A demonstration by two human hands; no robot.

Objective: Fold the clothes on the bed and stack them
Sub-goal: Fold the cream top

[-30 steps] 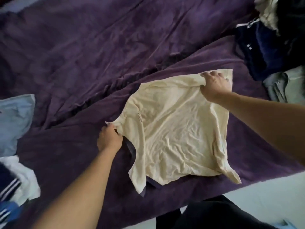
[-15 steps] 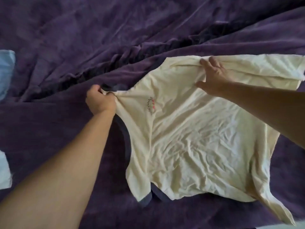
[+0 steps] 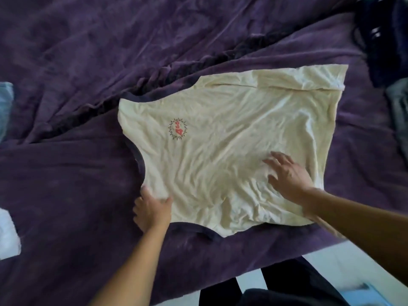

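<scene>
Cream T-shirt (image 3: 231, 138) lay spread flat mid-bed on a rumpled purple bedspread (image 3: 66, 173).
The left hand (image 3: 152, 212) pinched its 7 o'clock edge. The right hand (image 3: 287, 175) rested on it, fingers splayed. Dark clothes (image 3: 384, 40) crowded 2 o'clock, and bare cover ran toward 10 o'clock.

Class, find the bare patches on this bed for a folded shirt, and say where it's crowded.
Bare purple blanket lies beyond the cream shirt, and between it and the blue garment and white garment at left. Crowded: dark clothes pile, far right.
</scene>
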